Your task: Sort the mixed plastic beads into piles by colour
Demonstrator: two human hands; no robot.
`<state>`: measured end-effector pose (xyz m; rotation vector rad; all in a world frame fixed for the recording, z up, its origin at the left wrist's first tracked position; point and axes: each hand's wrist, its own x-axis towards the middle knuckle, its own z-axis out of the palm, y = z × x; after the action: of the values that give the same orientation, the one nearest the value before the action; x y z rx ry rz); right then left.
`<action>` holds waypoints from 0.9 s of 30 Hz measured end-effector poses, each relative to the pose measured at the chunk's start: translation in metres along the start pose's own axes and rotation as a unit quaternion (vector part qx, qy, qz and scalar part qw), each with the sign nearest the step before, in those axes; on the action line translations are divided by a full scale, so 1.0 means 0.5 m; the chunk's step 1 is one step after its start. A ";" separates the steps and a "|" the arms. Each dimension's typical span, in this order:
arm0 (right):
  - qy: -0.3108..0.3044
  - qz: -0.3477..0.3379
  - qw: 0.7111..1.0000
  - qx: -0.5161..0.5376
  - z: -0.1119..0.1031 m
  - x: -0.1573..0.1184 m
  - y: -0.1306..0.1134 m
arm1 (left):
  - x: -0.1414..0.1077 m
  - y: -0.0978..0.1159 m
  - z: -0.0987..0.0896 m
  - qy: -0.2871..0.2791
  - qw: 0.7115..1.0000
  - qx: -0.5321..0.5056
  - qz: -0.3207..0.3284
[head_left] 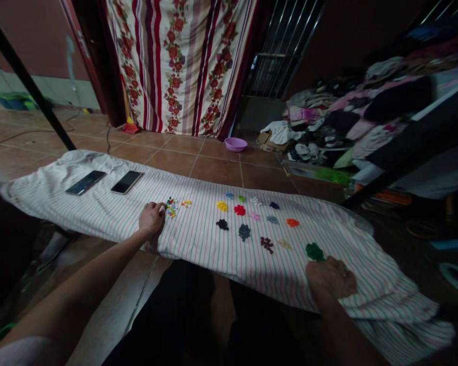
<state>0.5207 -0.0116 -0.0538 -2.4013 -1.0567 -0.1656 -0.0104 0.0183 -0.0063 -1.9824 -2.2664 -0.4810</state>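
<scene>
My left hand (151,218) rests at the edge of a small mixed pile of colourful pieces (171,208). Its fingers are bent and pressed together, and what they hold, if anything, is too small to name. A few yellow and orange pieces (186,203) lie just right of that pile. Over on the right, my right hand (333,277) lies on the striped cloth (198,239), right beside a heap of dark green pieces (314,251). The fingers there look curled in, and their inner side is hidden. Between the hands are several single-colour heaps, among them yellow (222,206), red (239,209) and black (222,224).
Two phones, a dark one (86,182) and another (127,181), lie on the cloth's left part. Beyond the table are a pink basin (235,144) on the tiled floor, a floral curtain (175,66) and a large heap of clothes (351,112). Dark poles rise at both sides.
</scene>
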 end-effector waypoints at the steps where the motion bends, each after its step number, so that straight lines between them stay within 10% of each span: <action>1: 0.017 0.021 1.000 -0.003 0.001 0.000 -0.001 | 0.006 0.002 0.001 -0.002 1.000 0.006 0.003; 22: 0.094 0.021 0.994 0.050 -0.036 -0.009 -0.008 | 0.012 0.019 0.025 0.052 0.998 -0.024 0.004; 27: 0.135 -0.120 0.969 0.167 -0.067 -0.042 -0.070 | 0.005 0.016 0.028 0.086 0.992 -0.087 0.013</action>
<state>0.4840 -0.0221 -0.0170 -1.8879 -1.1409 -0.3568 -0.0012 0.0254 -0.0174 -1.9575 -2.1575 -0.8370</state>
